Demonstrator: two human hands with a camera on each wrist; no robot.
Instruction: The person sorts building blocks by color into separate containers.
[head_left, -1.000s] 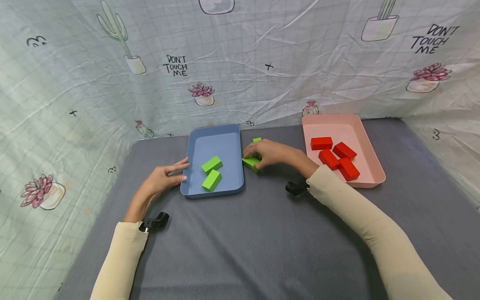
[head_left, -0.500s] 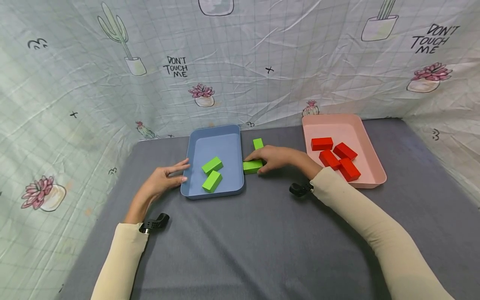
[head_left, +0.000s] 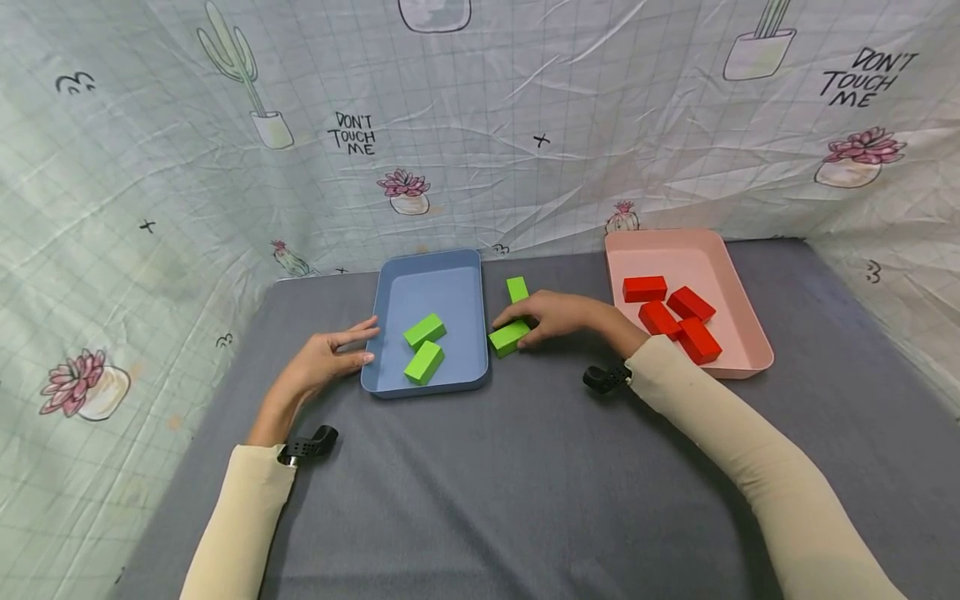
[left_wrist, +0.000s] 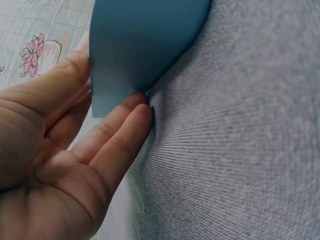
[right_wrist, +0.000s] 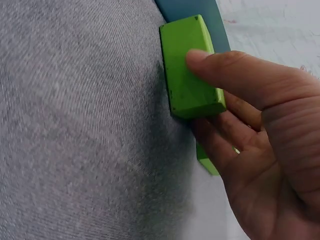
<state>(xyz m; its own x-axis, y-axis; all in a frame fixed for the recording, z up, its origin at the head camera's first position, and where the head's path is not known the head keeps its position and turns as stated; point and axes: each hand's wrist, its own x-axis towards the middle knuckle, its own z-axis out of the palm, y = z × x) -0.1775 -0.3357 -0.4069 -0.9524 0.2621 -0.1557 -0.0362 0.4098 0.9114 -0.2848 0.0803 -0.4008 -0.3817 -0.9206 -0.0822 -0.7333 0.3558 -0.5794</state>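
In the head view, my left hand (head_left: 318, 360) holds the left rim of the blue tray (head_left: 429, 265). The left wrist view has the thumb at the top edge of the tray wall (left_wrist: 135, 45) and two fingertips low against its outside. Two green blocks (head_left: 424, 331) lie inside the tray, one touching the other. Just right of the tray, my right hand (head_left: 557, 315) pinches another green block (right_wrist: 187, 70), thumb on one face and fingers on the opposite side. Beyond that hand lies a further green block (head_left: 517, 288), partly hidden by the fingers.
A pink tray (head_left: 738, 292) stands at the right with several red blocks (head_left: 699, 340) in it. Grey cloth (head_left: 480, 483) covers the table. A printed curtain (head_left: 480, 108) hangs behind and along both sides.
The green block in my right hand has turned, its left end swinging toward me. The right hand has shifted slightly right and nearer, uncovering more of the block behind. My left hand stays put.
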